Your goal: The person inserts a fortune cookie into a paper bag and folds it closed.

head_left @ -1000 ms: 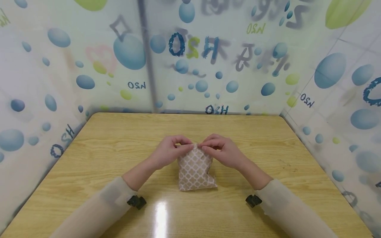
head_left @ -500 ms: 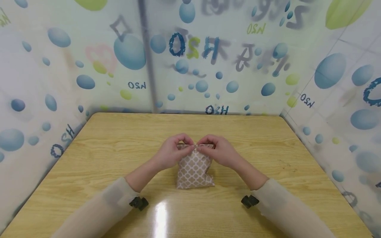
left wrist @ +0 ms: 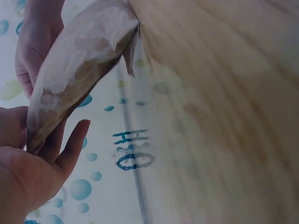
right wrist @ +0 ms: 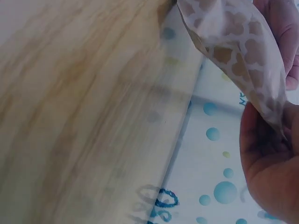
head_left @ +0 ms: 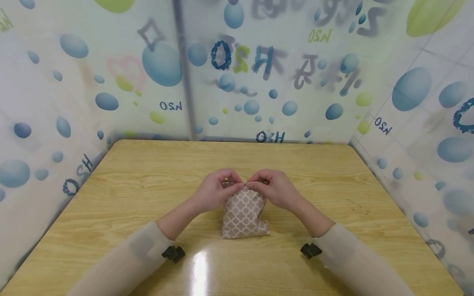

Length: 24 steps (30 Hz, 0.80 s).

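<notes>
A small tan pouch (head_left: 244,213) with a white lattice pattern stands upright on the table, its lower edge toward me. My left hand (head_left: 215,191) pinches its top edge between thumb and fingers, just left of the middle. On the other side my right hand (head_left: 278,190) pinches the same edge, the two thumbs nearly meeting. The left wrist view shows the bulging side of the pouch (left wrist: 77,70) above the left hand (left wrist: 35,168). From the right wrist, the pouch (right wrist: 243,51) tapers down into the right hand (right wrist: 273,163). What is inside stays hidden.
The wooden table (head_left: 148,164) has rounded far corners and meets a wall covering (head_left: 296,74) with blue and green bubbles. Similar covering rises along both sides. Dark wrist mounts, left (head_left: 173,254) and right (head_left: 311,250), sit at the sleeve cuffs.
Both hands keep pinching the top edge and have drawn closer together along it since a second ago. The pouch shifted slightly away, then back toward me.
</notes>
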### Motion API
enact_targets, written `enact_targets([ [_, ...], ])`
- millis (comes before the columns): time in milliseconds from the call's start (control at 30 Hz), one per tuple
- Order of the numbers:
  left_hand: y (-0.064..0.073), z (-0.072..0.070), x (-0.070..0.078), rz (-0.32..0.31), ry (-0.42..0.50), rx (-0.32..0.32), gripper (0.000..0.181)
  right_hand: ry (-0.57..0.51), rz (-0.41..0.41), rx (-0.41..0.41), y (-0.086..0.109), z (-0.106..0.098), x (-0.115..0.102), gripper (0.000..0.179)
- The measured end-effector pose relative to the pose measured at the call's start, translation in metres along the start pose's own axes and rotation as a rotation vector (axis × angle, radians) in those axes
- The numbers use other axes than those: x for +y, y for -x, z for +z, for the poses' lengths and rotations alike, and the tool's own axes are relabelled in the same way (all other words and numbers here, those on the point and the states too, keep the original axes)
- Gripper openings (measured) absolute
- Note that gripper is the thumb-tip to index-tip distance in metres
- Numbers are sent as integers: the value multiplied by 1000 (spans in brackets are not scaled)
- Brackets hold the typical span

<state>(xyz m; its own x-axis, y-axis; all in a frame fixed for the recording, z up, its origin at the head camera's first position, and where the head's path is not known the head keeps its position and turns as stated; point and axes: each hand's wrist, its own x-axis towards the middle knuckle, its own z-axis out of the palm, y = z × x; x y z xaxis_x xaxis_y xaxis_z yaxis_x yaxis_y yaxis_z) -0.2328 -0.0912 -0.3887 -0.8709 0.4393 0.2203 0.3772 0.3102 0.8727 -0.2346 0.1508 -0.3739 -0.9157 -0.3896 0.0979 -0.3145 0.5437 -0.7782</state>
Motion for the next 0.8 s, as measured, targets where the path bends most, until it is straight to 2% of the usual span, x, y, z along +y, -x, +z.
enact_targets([
  [133,-2,-1,-1,2,-13,4,4,18,20,-5,2,-6,4,13],
  [300,-5,-5,-3,-92,35,17,10,98,-17,106,5,-11,3,12],
  [367,-5,-9,-4,-131,64,28,11,120,-11,142,6,-13,3,12],
  [433,-4,-12,-4,-142,75,44,12,132,10,153,6,-15,3,12],
  [667,-2,-15,-4,-82,23,87,9,-22,89,45,5,-21,9,20],
  [800,-1,-15,-4,-52,12,92,6,-21,109,59,7,-22,8,17],
])
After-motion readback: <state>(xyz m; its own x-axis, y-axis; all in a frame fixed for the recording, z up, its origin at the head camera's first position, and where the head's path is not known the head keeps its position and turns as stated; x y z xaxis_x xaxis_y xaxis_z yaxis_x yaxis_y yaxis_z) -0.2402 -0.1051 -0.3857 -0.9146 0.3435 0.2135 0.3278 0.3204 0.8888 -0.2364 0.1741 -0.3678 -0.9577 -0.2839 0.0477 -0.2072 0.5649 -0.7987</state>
